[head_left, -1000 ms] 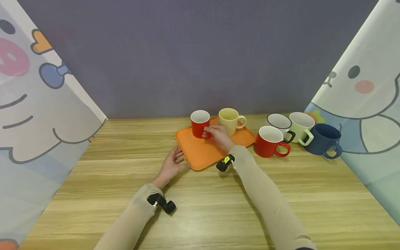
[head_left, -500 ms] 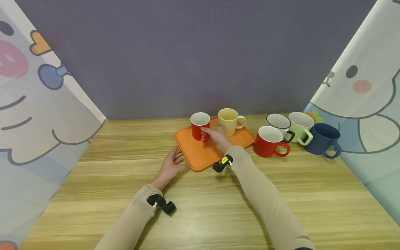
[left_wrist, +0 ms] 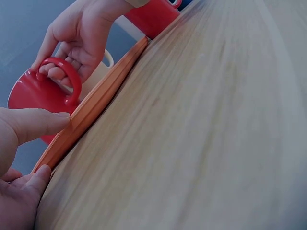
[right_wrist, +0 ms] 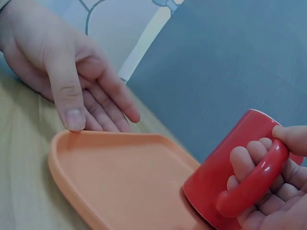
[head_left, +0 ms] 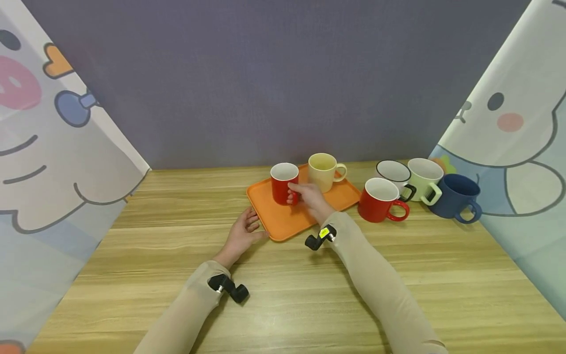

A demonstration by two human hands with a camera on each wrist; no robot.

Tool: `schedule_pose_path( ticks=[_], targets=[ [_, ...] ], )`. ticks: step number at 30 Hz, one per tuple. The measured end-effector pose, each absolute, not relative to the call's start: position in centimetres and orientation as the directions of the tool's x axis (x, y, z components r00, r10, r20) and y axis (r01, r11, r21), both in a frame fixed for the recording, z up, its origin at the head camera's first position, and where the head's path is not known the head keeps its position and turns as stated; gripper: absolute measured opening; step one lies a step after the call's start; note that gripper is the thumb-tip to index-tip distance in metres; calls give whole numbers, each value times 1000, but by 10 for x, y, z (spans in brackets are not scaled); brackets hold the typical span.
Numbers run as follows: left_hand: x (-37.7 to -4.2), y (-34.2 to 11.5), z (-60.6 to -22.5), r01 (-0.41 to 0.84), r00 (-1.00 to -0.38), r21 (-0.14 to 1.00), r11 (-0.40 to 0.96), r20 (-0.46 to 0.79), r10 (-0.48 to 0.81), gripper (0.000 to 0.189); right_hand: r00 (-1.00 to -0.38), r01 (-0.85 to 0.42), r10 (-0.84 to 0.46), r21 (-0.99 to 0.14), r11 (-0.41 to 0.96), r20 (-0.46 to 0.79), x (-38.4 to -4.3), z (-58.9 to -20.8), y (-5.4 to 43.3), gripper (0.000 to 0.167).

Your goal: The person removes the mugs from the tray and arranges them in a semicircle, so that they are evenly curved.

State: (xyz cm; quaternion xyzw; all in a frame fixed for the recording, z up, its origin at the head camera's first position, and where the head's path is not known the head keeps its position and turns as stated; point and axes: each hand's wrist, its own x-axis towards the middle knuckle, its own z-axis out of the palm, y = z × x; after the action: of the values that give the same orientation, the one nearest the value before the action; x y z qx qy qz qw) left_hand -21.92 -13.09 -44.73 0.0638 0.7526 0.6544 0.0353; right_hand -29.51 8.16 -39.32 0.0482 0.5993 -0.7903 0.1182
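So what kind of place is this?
Probably a little filming corner rather than a real kitchen: a grey backdrop stands behind the table, cartoon panels stand on both sides, and black gadgets sit on both sleeves.

Four mugs stand upright on the wood-grain table (head_left: 283,307), bunched at the right: a red mug (head_left: 373,205) with a white inside, in front of a dark-rimmed white mug (head_left: 392,173); then a pale green mug (head_left: 422,183) and a blue mug (head_left: 451,202). A grey wall (head_left: 283,83) rises behind — plain all over. Cartoon panels flank it: the left panel (head_left: 48,167) shows a pink snout and orange heart, the right panel (head_left: 532,140) a pink cheek — and both slant.
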Motion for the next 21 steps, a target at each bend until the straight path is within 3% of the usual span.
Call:
schedule_pose_path(
  ticks=[21],
  targets=[
    [-214,-130,-436,36,-989,987,155,12,149,93,-977,174,-179,-908,-380,-112,-266,-363,118,32]
  ],
)
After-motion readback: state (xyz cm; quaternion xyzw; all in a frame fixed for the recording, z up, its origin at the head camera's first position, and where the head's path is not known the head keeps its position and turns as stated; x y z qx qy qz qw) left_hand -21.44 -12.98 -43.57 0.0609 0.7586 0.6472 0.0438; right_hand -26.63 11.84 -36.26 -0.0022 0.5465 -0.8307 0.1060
